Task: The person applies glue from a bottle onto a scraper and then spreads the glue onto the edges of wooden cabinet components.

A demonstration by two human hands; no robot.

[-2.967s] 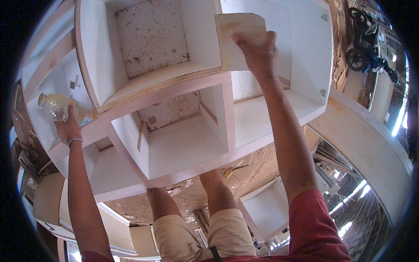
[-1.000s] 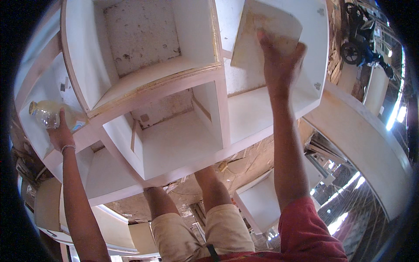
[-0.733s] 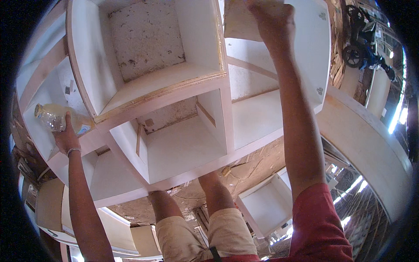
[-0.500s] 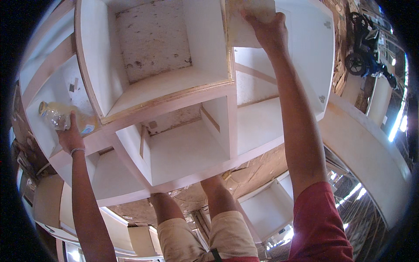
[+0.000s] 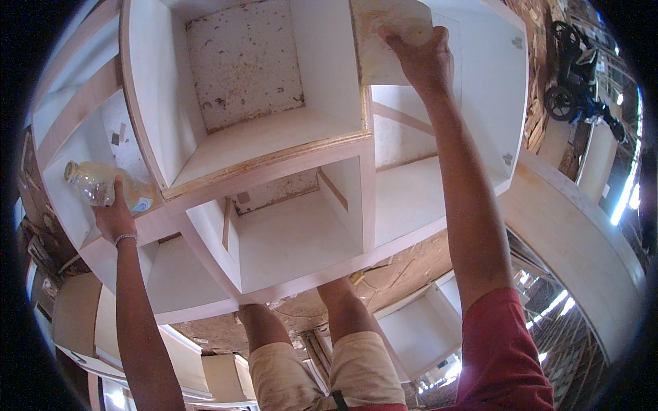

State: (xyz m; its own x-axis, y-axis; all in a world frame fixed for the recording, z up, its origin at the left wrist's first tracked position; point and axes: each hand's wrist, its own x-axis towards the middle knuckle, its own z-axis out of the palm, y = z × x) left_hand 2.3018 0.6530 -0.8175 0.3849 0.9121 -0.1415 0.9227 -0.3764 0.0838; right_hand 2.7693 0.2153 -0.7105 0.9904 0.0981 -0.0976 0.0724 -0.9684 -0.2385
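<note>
A white cabinet frame with several open compartments lies before me. At its left side my left hand is closed around a clear plastic bottle with yellowish liquid in it, tilted over on its side inside the left compartment. My right hand grips the near right edge of a flat, pale yellowish piece, whose material I cannot make out. That piece lies against the right wall of the raised central box and hides part of the compartment behind it.
On the right, a white door panel with hinges adjoins the frame, and a long curved pale panel stands beyond. A motorcycle is parked at the far right. Below, another white cabinet stands near my legs, with wood debris on the floor.
My right hand and the pale piece have come slightly nearer to me along the box wall. The left hand keeps its hold on the bottle; the view has shifted a little.
</note>
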